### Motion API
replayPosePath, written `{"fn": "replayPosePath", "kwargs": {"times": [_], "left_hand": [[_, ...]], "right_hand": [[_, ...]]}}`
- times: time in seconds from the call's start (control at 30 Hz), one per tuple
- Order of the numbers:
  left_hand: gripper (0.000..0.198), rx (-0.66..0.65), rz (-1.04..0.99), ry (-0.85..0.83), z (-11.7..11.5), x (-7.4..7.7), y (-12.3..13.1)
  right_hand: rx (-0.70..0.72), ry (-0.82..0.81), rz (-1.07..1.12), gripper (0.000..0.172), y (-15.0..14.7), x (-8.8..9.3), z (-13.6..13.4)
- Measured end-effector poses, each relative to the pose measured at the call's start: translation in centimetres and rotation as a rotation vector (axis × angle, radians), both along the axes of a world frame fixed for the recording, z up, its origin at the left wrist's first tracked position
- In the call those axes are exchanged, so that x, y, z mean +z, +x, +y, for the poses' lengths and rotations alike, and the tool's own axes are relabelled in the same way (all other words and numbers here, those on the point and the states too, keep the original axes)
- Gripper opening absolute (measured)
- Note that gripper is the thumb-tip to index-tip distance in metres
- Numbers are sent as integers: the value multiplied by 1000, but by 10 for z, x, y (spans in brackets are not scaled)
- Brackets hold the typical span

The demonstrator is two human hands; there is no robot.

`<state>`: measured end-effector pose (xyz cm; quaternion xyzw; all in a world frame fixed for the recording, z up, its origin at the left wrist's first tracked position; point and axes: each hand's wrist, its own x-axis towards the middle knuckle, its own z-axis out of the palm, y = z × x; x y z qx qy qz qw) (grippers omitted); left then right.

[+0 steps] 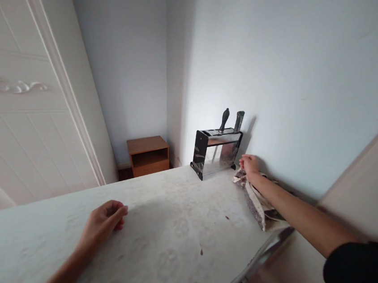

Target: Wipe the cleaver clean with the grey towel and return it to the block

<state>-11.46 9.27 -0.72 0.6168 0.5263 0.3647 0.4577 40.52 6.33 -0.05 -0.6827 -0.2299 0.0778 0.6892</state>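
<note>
My left hand (107, 216) hovers over or rests on the left part of the white table; its fingers are curled in, and nothing shows in them. On the right, my right hand (249, 164) is closed at the far end of a folded, patterned cloth (257, 204) lying by the wall. The fingers seem to grip the cloth's edge, though the forearm hides part of it. Just beyond that hand stands a knife block (218, 156) with black ends and a clear front. Two black-handled tools, one with a rounded handle (225, 119) and one with a flatter handle (239, 120), stick up from it.
The white table (167, 252) has small brown marks and a metal-trimmed edge at the lower right. Behind it are a brown nightstand (148, 145) in the corner and a white wardrobe (29, 131) at left. A pale wall (287, 81) runs along the right.
</note>
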Motion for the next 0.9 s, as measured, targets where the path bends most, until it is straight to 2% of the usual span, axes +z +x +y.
{"fn": "replayPosePath", "kwargs": {"times": [0.17, 0.3, 0.43, 0.53, 0.6, 0.77, 0.9], "left_hand": [[45, 37, 42, -50, 8, -3, 5], [44, 25, 52, -63, 15, 0, 29], [36, -94, 60, 33, 24, 11, 82], [29, -161, 27, 132, 34, 20, 134], [32, -227, 0, 212, 42, 26, 170], [94, -292, -105, 233, 66, 28, 248], [126, -292, -161, 243, 85, 25, 283]], "right_hand": [[-17, -86, -73, 26, 25, -16, 23], [28, -113, -160, 24, 35, -23, 35], [111, -120, -231, 26, 36, -25, 35], [178, -133, -287, 18, 32, -25, 33], [203, -136, -320, 14, 28, -26, 31], [218, -119, -366, 19, 21, -27, 30], [206, -119, -384, 26, 20, -27, 31]]}}
